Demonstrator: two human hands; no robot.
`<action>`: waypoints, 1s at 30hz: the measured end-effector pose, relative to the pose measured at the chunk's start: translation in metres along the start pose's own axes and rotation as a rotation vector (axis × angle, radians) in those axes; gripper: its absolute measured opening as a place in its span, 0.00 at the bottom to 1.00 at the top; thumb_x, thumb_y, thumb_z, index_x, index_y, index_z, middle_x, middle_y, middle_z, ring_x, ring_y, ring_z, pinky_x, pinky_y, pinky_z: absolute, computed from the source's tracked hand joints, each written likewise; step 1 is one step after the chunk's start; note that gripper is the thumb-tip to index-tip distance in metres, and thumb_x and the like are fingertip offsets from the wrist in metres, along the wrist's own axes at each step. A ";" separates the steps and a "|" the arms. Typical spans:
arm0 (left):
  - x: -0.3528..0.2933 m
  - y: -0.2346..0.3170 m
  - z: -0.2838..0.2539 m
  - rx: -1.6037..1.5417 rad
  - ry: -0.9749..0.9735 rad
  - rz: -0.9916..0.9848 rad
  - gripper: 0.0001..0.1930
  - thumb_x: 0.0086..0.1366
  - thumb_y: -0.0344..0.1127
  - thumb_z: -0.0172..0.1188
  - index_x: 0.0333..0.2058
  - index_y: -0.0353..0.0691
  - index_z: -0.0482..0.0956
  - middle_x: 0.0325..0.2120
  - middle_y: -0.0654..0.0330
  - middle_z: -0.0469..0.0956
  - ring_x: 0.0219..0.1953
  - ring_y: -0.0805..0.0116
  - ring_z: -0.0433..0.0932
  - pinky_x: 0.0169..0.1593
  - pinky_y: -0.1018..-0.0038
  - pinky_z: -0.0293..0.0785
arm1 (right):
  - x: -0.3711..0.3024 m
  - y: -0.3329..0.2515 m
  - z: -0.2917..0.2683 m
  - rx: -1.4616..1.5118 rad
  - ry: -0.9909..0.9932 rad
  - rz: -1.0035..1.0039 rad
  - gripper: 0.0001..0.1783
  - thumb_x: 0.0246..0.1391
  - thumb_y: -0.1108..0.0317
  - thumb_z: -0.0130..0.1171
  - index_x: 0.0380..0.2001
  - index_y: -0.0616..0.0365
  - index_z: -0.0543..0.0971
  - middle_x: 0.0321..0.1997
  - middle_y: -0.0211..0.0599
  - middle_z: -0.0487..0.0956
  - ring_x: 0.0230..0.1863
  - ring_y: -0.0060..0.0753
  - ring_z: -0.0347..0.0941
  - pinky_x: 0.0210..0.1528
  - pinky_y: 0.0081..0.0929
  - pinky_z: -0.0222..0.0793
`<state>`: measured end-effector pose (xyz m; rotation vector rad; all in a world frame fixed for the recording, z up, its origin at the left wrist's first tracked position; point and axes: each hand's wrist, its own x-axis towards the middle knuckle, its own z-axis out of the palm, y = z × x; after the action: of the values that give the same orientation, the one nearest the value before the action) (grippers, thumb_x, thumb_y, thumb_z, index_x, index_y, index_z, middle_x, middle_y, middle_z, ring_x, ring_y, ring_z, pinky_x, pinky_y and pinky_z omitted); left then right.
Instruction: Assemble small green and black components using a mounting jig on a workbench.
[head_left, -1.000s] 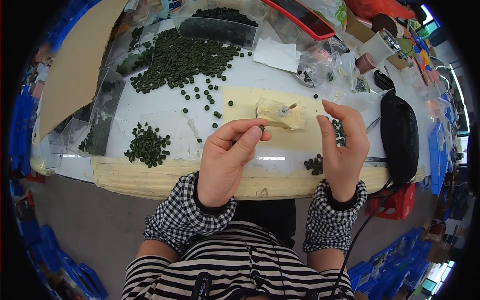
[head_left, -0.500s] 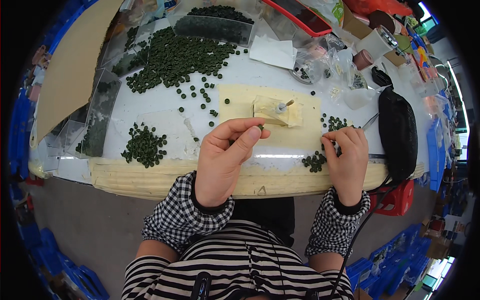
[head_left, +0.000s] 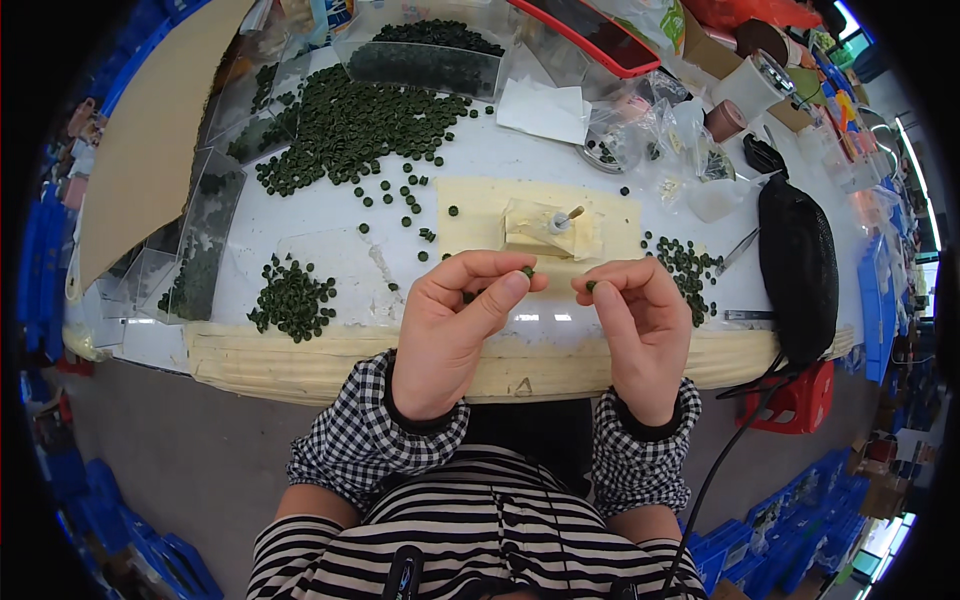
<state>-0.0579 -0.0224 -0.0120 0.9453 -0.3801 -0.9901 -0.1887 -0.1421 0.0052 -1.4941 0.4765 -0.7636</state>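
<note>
My left hand [head_left: 450, 335] pinches a small dark green round piece [head_left: 527, 271] between thumb and forefinger. Facing it across a narrow gap, my right hand [head_left: 643, 335] is closed on another small green piece [head_left: 591, 285] at its fingertips. Just beyond both hands sits a pale yellow block [head_left: 535, 240] with a short upright pin [head_left: 570, 214] in a whitish base on top. To the right of my right hand lies a small group of green pieces [head_left: 690, 270]. Another small heap [head_left: 292, 298] lies left of my left hand.
A large spread of green pieces [head_left: 345, 125] covers the back left, by clear plastic trays [head_left: 205, 230] and a cardboard sheet [head_left: 150, 140]. White paper [head_left: 543, 109], a red-edged phone [head_left: 600, 38] and plastic bags [head_left: 690, 135] lie behind. At right are tweezers [head_left: 738, 250] and a black pouch [head_left: 798, 265].
My right hand has come left from the group of pieces at right, now with a green piece in its fingertips. My left hand has hardly moved.
</note>
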 end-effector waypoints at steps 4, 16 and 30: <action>0.000 0.001 0.000 0.009 -0.017 -0.011 0.10 0.68 0.29 0.56 0.46 0.37 0.77 0.36 0.59 0.81 0.23 0.85 0.59 0.28 0.86 0.58 | 0.000 -0.001 0.002 0.150 0.000 0.059 0.09 0.58 0.79 0.55 0.43 0.67 0.74 0.35 0.37 0.81 0.36 0.22 0.76 0.43 0.19 0.72; -0.001 0.002 0.000 -0.060 -0.045 0.004 0.10 0.65 0.27 0.58 0.45 0.33 0.78 0.37 0.57 0.82 0.40 0.78 0.79 0.42 0.85 0.72 | 0.000 0.006 0.002 0.258 -0.022 0.066 0.11 0.57 0.79 0.57 0.44 0.68 0.77 0.40 0.42 0.82 0.41 0.28 0.79 0.48 0.24 0.75; -0.003 0.000 0.003 0.045 -0.057 0.079 0.09 0.62 0.24 0.62 0.43 0.32 0.80 0.36 0.58 0.82 0.38 0.77 0.79 0.43 0.83 0.74 | -0.003 0.011 0.009 0.236 -0.035 0.074 0.08 0.55 0.81 0.60 0.39 0.67 0.79 0.37 0.36 0.80 0.39 0.23 0.76 0.44 0.19 0.72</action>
<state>-0.0616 -0.0214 -0.0101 0.9375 -0.4855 -0.9409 -0.1825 -0.1348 -0.0057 -1.2619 0.3988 -0.7090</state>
